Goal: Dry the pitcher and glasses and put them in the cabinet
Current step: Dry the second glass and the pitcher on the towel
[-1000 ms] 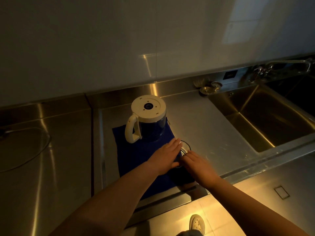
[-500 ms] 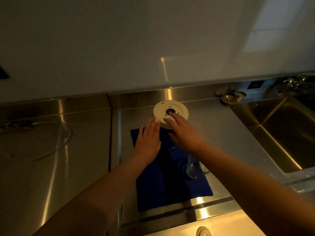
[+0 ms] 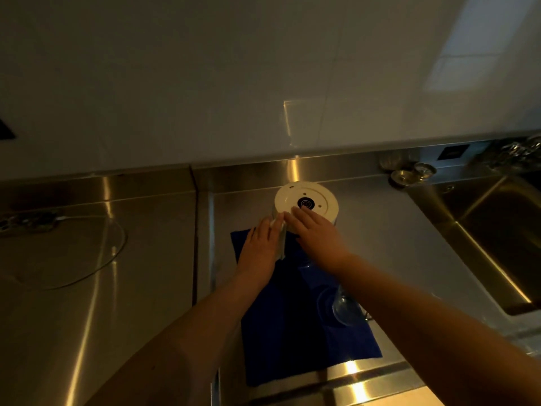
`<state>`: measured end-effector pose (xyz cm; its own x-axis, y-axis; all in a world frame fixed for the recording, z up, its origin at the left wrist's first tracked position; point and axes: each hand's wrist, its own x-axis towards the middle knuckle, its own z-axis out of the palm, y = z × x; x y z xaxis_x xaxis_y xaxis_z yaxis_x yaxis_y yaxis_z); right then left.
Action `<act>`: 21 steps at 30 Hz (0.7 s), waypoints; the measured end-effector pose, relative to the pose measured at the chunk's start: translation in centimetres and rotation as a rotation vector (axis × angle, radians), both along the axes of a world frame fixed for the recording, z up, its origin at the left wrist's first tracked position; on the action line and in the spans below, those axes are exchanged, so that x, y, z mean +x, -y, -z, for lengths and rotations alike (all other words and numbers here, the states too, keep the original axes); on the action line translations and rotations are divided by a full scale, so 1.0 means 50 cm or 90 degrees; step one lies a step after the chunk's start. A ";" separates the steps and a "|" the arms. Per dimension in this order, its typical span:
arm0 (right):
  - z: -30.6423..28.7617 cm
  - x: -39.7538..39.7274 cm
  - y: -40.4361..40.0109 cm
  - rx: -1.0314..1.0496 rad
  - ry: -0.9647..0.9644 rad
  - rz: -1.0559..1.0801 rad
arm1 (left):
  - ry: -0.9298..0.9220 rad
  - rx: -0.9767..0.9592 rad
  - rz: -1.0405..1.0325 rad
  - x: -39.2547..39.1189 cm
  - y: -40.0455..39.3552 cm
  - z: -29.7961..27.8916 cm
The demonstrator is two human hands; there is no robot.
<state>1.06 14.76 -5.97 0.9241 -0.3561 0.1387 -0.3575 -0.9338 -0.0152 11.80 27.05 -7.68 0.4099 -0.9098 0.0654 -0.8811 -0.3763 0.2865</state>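
The pitcher (image 3: 314,197) stands on a blue cloth (image 3: 281,332), its round white end with a dark centre facing up. My left hand (image 3: 260,244) grips the pitcher's white handle (image 3: 281,241) on its left side. My right hand (image 3: 316,232) rests on the pitcher's top, fingers straight, fingertips near the dark centre. A clear glass (image 3: 341,307) stands on the cloth nearer to me, partly hidden under my right forearm.
The cloth lies on a steel drainboard (image 3: 395,247). A deep sink (image 3: 497,235) is to the right, with small metal pieces (image 3: 409,174) and a tap (image 3: 521,150) behind it. A cable (image 3: 96,259) loops on the steel counter to the left. White wall panels rise behind.
Both hands left the glass and moved up to the pitcher. The left hand has closed on its handle. The right hand has settled on its top. The view shifted closer, over the pitcher.
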 end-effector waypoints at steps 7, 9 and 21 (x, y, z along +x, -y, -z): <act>0.006 -0.005 0.011 -0.013 -0.009 -0.018 | -0.043 -0.017 0.002 -0.004 0.010 0.009; 0.008 -0.008 0.014 -0.013 -0.004 -0.022 | -0.049 -0.017 0.000 -0.007 0.013 0.005; -0.035 -0.054 0.084 -0.026 0.062 -0.044 | -0.029 -0.123 0.021 -0.054 0.099 -0.066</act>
<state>-1.66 10.57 -4.23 0.9275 -0.2847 0.2421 -0.2916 -0.9565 -0.0078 9.08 22.09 -4.38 0.3861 -0.8952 0.2227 -0.8764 -0.2807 0.3912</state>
